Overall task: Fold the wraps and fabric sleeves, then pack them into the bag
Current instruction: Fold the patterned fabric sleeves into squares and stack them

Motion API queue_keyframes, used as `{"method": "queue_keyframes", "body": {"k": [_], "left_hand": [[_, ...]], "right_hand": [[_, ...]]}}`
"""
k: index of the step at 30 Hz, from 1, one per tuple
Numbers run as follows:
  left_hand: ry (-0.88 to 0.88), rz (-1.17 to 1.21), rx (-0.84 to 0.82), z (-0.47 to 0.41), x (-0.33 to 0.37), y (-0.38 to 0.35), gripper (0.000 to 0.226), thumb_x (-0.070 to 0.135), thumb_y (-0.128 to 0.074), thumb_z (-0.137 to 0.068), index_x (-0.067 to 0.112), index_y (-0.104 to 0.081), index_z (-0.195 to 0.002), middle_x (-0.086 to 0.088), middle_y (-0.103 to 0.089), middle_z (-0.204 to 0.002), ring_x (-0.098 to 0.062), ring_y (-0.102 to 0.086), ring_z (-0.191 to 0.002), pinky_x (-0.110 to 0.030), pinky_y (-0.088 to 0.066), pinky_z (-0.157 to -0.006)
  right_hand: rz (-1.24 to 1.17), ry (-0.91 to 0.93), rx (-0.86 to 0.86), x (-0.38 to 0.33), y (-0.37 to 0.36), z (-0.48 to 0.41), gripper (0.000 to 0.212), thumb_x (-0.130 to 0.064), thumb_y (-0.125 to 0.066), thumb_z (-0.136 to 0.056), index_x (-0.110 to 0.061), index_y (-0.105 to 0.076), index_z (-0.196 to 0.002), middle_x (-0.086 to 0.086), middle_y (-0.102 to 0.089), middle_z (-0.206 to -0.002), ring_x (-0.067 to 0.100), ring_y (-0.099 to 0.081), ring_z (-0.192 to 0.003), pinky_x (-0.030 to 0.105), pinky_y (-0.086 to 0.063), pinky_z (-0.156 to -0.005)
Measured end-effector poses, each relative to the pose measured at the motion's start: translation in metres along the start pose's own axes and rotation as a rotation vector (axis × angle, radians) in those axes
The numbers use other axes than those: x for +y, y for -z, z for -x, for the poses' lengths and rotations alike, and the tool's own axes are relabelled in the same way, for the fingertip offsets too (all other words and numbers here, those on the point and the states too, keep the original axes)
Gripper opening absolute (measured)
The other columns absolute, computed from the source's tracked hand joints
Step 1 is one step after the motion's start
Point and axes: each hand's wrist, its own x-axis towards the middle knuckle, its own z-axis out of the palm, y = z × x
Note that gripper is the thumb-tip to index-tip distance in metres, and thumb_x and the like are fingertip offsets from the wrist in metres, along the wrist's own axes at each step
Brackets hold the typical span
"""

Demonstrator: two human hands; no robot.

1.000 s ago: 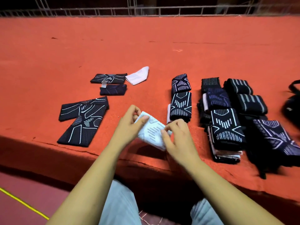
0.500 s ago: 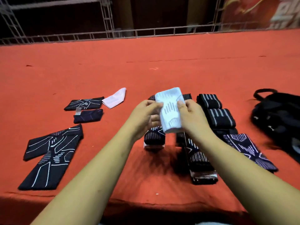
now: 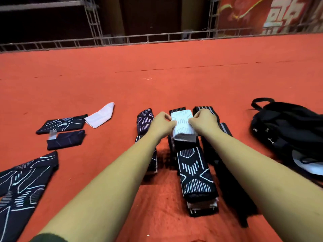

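Note:
A folded white sleeve (image 3: 182, 127) with grey line markings lies on top of the middle stack of folded black sleeves (image 3: 194, 175). My left hand (image 3: 161, 124) pinches its left edge and my right hand (image 3: 202, 122) pinches its right edge. Another row of folded black patterned sleeves (image 3: 145, 121) runs along the left of my left arm, and a striped black row (image 3: 224, 127) is partly hidden by my right arm. Unfolded black sleeves lie at the left (image 3: 21, 186). The black bag (image 3: 286, 130) sits open at the right.
On the red carpet (image 3: 174, 84), a flat white sleeve (image 3: 100, 115), a black patterned sleeve (image 3: 63, 124) and a dark folded piece (image 3: 67, 139) lie at the far left. A metal truss railing (image 3: 157, 37) borders the carpet at the back.
Both hands carried the folded white sleeve forward from in front of me and lowered it onto the middle stack. The view tilted up, so the bag shows more fully.

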Motion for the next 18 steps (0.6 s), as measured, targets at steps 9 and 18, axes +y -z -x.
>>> {"method": "queue_keyframes", "body": {"k": [9,18], "left_hand": [[-0.077,-0.175,-0.108,0.003,-0.015,-0.006,0.025,0.035,-0.063,-0.071,0.021,-0.052,-0.088,-0.006,-0.068,-0.095,-0.03,-0.069,-0.091,-0.052,-0.057,-0.083],[-0.129,-0.013,0.007,0.028,0.008,0.077,0.008,0.01,-0.062,-0.094,0.008,-0.059,-0.1,-0.003,-0.061,-0.086,-0.012,-0.061,-0.065,-0.022,-0.053,-0.059]], "right_hand": [[0.029,-0.024,-0.061,0.023,-0.015,0.0,0.011,-0.012,-0.053,-0.085,-0.003,-0.059,-0.088,0.011,-0.063,-0.087,0.03,-0.059,-0.083,0.031,-0.035,-0.057],[0.03,0.193,0.052,-0.05,0.011,0.022,0.02,-0.013,-0.051,-0.083,0.001,-0.062,-0.091,0.017,-0.064,-0.088,0.037,-0.057,-0.083,0.039,-0.048,-0.068]]}}
